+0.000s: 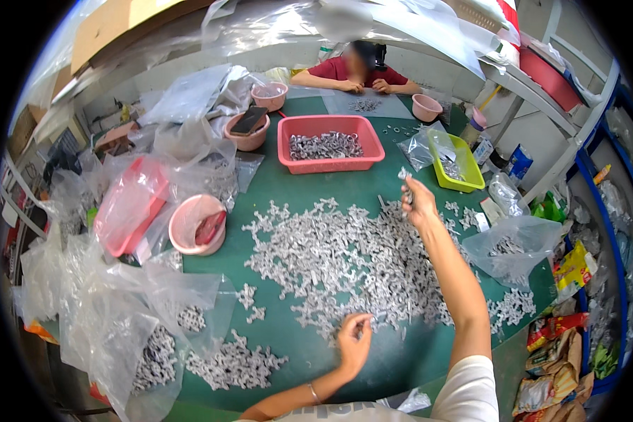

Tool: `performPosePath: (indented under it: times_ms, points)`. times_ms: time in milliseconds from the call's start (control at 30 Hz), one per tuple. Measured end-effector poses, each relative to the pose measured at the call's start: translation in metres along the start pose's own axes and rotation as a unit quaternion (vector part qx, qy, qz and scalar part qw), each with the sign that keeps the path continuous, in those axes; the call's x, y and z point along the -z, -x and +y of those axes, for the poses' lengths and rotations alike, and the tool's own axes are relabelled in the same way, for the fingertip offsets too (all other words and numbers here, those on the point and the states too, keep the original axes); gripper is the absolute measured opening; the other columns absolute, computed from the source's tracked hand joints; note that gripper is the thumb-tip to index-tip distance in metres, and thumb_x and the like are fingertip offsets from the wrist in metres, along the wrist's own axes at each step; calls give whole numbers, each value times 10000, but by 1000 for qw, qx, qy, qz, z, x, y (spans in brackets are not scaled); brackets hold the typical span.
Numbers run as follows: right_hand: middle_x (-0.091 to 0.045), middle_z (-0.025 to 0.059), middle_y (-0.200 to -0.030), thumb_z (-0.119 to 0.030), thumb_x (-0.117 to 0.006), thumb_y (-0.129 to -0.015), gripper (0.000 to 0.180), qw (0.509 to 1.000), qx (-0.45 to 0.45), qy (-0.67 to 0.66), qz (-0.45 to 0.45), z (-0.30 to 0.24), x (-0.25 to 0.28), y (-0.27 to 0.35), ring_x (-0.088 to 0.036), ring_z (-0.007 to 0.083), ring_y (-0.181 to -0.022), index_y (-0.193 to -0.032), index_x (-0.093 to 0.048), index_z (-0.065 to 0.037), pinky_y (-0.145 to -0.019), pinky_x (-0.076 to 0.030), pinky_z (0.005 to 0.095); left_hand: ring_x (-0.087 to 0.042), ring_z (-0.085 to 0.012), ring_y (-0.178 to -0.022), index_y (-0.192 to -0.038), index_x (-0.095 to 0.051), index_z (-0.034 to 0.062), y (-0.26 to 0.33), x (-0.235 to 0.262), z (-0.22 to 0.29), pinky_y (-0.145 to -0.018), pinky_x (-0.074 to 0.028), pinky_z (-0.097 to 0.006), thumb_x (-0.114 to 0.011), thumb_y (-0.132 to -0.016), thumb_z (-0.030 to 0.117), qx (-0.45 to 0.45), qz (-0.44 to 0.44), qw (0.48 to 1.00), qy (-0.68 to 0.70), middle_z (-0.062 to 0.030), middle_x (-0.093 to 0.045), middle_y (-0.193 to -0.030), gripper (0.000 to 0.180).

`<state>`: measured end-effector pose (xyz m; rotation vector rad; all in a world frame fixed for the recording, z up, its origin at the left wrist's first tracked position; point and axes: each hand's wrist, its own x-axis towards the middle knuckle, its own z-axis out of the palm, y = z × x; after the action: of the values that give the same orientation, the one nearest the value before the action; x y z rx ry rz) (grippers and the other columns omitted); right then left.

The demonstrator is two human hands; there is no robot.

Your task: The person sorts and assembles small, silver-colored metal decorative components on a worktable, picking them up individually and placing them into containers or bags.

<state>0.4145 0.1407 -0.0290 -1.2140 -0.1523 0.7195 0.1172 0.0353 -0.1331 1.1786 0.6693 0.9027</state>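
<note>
Right hand: clamped on grey metal part
Left hand: grip indiscernible
Grey metal heap: loose between hands
Pink plastic tub: part-filled, beyond both

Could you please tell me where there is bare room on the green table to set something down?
The green table is bare between the pink tray and the heap of grey parts, and between the left hand and the smaller pile at near left. It is crowded in the middle, under the heap, and along the left side, with plastic bags.
</note>
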Motion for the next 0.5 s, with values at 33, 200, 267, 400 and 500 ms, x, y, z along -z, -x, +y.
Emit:
performPosePath:
  times_ms: [33,200,267,400,500]
  points:
    - [-523,27,-691,-201,-586,-828,189,1000,12,-20,18,-2,-8,-23,-436,99,-476,-954,-543,-66,-350,-281,197,-525,-116,-742,-898,-602,6,-1,0,2,-640,-435,-215,-545,-787,-41,-20,0,1000,-5,-59,-545,-869,133]
    - [-514,22,-651,-193,-592,-821,141,995,46,-21,90,-4,-30,-120,-421,94,-428,-875,-568,-65,-338,-271,207,-537,-146,-749,-842,-623,1,6,-1,2,-642,-428,-216,-538,-745,-83,3,-12,999,-32,-81,-543,-861,154]
    - [-502,19,-629,-185,-598,-811,125,992,49,-20,114,-4,-37,-146,-419,92,-427,-836,-568,-66,-340,-268,211,-538,-143,-737,-844,-621,4,5,1,2,-626,-423,-214,-547,-741,-80,0,-25,998,-52,-83,-548,-851,152]
    - [-479,28,-592,-177,-610,-797,165,988,53,0,144,0,-35,-183,-416,110,-421,-713,-525,-64,-332,-259,226,-549,-166,-700,-838,-628,24,3,-2,1,-610,-431,-231,-562,-739,-60,-4,-45,994,-99,-96,-559,-833,146]
    - [-467,31,-575,-180,-615,-795,197,986,49,21,157,4,-27,-203,-404,119,-401,-682,-508,-60,-322,-247,236,-561,-191,-688,-836,-633,38,2,-4,2,-609,-439,-247,-565,-739,-51,0,-41,993,-115,-102,-569,-832,148]
